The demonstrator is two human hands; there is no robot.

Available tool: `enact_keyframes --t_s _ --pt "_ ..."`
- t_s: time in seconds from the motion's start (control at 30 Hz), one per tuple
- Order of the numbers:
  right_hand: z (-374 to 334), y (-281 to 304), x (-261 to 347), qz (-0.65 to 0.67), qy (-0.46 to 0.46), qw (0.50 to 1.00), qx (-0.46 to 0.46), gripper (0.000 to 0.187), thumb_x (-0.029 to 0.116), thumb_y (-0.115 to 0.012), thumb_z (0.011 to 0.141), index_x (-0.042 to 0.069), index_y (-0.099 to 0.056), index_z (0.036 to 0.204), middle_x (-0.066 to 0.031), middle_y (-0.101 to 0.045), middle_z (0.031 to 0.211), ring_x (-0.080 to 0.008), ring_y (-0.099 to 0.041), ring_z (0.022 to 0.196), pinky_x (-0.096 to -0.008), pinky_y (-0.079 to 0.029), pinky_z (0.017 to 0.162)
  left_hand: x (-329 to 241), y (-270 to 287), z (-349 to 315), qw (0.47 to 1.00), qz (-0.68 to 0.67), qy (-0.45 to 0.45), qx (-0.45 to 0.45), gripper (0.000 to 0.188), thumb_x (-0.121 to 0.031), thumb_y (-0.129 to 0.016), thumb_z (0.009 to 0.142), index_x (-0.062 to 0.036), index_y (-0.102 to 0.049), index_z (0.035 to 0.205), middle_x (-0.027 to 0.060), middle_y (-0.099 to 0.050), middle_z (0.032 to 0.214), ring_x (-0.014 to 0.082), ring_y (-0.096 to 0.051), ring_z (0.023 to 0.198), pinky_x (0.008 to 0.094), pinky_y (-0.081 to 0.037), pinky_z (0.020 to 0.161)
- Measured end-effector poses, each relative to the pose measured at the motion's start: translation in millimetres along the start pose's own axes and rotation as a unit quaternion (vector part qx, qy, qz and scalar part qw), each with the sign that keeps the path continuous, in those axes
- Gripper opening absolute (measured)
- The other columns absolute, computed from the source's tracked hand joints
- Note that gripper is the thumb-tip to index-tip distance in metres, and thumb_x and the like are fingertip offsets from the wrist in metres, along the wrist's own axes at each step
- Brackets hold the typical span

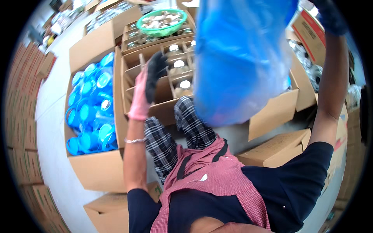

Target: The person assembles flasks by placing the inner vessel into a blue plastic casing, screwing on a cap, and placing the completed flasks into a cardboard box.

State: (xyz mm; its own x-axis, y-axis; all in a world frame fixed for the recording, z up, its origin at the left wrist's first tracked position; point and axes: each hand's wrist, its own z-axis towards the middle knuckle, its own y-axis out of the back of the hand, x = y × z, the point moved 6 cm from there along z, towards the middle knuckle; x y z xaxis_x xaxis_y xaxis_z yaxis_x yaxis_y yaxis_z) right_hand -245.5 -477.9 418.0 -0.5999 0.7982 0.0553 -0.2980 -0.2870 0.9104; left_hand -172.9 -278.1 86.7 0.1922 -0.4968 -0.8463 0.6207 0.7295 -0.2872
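Observation:
My left hand (150, 83), in a pink glove with a dark palm, is over a divided carton (128, 105). Its fingers are stretched out and it holds nothing. Glass jars with pale lids (179, 65) stand in the carton's compartments beside it. My right hand (332, 19), in a dark glove, is raised high at the upper right, its fingertips partly cut off by the picture's edge. From it hangs a large blue plastic bag (237, 58), blurred, its top out of view. The bag hides the right part of the divided carton.
An open carton of blue plastic mugs (88, 112) stands at the left. A green basket (163, 32) of small pale pieces rests on another divided carton behind. Open cartons with flaps (274, 112) lie to the right. Stacked boxes (23, 101) line the far left.

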Motion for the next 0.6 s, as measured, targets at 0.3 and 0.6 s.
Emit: enact_keyframes --t_s 0.3,0.6 --pt "34 -269 37 0.197 -0.020 0.950 0.240 0.064 0.051 -0.059 0.087 0.005 -0.053 0.131 -0.0194 -0.065 0.110 -0.0363 -0.066 0.097 -0.0415 -0.057 0.081 78 32 -260 0.883 0.195 0.423 -0.052 0.061 -0.033 -0.041 0.100 0.0025 -0.024 0.146 0.0158 -0.031 0.149 0.0265 -0.031 0.136 0.0372 -0.024 0.114" --pt "35 -339 35 0.458 0.158 0.823 0.297 0.047 0.032 -0.057 0.091 -0.001 -0.056 0.124 -0.0171 -0.065 0.107 -0.0231 -0.067 0.092 -0.0323 -0.056 0.078 -31 158 -343 0.818 0.393 0.421 0.004 0.043 -0.006 -0.041 0.093 -0.0066 -0.049 0.135 0.0168 -0.051 0.131 0.0314 -0.048 0.123 0.0364 -0.038 0.107"
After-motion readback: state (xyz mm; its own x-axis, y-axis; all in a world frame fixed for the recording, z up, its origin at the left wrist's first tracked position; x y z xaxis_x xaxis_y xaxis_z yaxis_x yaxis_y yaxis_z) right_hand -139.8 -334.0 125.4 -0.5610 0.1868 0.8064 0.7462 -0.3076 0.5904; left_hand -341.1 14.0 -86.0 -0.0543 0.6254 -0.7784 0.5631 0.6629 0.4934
